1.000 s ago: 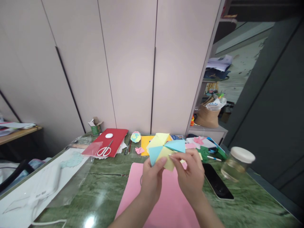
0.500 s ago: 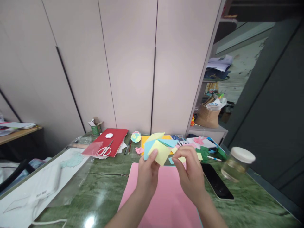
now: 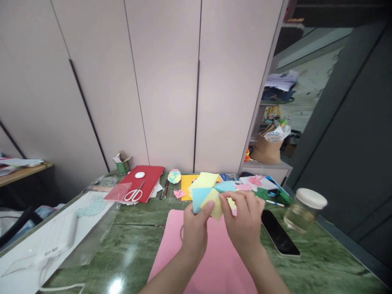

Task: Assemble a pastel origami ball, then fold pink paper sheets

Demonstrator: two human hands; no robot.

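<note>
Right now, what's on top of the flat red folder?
White-handled scissors and a small white oval object lie on the red folder. White paper pokes out beneath; the rest underneath is hidden.

Matt paper pinwheel (image 3: 210,192); glossy green marble table (image 3: 134,245).

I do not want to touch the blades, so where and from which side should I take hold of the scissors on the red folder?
Grip the white handle loops of the scissors, coming from the near side. They lie flat on the red folder, with the loops toward you and the blades pointing away, so your hand reaches the loops first.
</note>
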